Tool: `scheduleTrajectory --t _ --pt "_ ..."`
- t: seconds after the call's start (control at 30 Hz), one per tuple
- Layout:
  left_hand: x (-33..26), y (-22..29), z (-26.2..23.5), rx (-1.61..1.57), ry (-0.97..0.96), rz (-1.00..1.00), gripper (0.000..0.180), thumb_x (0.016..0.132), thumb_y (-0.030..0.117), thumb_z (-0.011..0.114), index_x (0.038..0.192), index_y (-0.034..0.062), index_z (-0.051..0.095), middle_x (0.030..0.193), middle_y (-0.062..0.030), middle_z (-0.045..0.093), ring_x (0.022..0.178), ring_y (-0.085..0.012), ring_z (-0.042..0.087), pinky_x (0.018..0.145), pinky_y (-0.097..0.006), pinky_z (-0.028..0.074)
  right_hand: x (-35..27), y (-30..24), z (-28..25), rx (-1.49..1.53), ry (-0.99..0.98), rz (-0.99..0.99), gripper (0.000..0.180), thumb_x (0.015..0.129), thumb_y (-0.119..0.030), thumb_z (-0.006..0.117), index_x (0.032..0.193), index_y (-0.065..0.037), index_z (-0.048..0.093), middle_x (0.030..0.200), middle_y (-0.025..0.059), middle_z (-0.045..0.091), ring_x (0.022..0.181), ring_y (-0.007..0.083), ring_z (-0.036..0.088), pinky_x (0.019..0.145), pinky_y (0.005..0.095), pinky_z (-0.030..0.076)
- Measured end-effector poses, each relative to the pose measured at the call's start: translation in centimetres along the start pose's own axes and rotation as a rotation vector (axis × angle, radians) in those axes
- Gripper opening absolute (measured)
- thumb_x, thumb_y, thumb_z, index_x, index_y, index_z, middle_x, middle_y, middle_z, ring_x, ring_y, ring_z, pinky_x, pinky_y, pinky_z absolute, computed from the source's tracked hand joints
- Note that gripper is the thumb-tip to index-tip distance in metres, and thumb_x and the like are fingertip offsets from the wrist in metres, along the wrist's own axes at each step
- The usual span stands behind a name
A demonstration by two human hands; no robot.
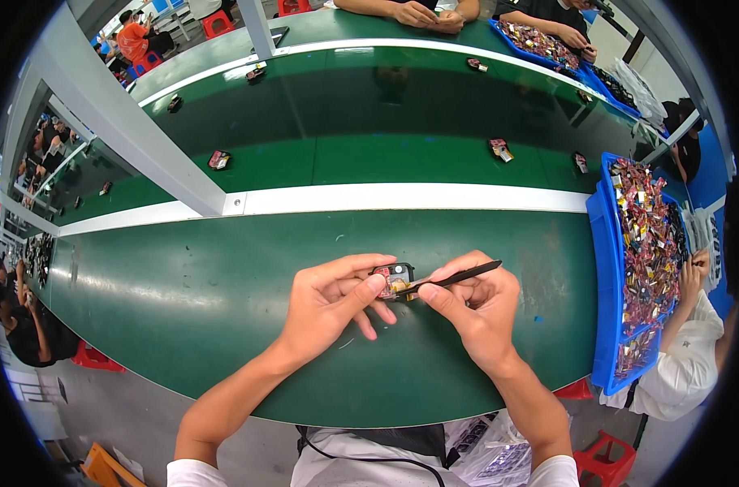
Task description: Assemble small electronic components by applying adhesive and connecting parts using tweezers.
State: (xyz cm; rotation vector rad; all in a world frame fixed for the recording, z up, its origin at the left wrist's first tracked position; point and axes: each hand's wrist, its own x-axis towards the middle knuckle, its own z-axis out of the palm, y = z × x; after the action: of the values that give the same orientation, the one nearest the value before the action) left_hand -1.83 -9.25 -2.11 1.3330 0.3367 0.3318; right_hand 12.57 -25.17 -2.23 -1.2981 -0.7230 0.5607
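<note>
Between the thumb and fingers of my left hand (329, 302) is a small black plastic housing (395, 271), its inner side facing up. Red, silver and yellowish parts show inside it. My right hand (485, 307) pinches slim black tweezers (467, 275) between thumb and forefinger. Their narrow tips reach down to the lower edge of the housing, by the yellowish part. My fingers partly cover the tips, and I cannot tell whether they grip anything. Both hands are over the middle of the green table (223, 325).
A blue bin (603, 300) heaped with small red-and-silver electronic parts stands at the right. Beyond a white rail (418, 197) runs a green conveyor belt (345, 158) carrying several small units. A white post (134, 122) rises at the left. Co-workers sit around.
</note>
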Motion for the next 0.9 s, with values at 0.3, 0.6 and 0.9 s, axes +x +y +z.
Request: scheduleTrajectory --t 0.3,0.6,0.9 --pt "0.16 0.00 -0.02 -0.009 -0.007 0.015 0.033 0.103 0.008 0.058 0.132 -0.0086 0.060 0.108 -0.0222 0.071 0.076 -0.0270 0.075 0.050 -0.029 0.061 0.05 -0.12 0.14 -0.009 0.025 -0.050 0.012 0.085 0.004 0.079 0.093 0.002 0.071 0.077 -0.0001 0.066 0.052 -0.0022 0.042 0.047 0.0173 0.028" --pt "0.17 0.10 0.17 -0.039 -0.012 0.008 0.032 0.103 0.008 0.059 0.131 -0.0078 0.061 0.104 -0.0200 0.071 0.075 -0.0245 0.075 0.050 -0.028 0.060 -0.22 0.49 -0.07 -0.221 0.030 -0.294 0.012 0.078 0.005 0.082 0.085 0.000 0.073 0.085 0.0101 0.077 0.045 0.0006 0.046 0.042 0.0177 0.030" --pt "0.27 -0.06 0.67 -0.046 -0.007 0.012 0.032 0.103 0.009 0.060 0.131 -0.0066 0.062 0.100 -0.0163 0.071 0.076 -0.0228 0.074 0.052 -0.027 0.060 -0.22 0.59 -0.51 -0.256 0.019 -0.323 0.012 0.077 0.005 0.082 0.083 -0.002 0.073 0.083 0.0078 0.077 0.043 0.0008 0.046 0.041 0.0179 0.031"
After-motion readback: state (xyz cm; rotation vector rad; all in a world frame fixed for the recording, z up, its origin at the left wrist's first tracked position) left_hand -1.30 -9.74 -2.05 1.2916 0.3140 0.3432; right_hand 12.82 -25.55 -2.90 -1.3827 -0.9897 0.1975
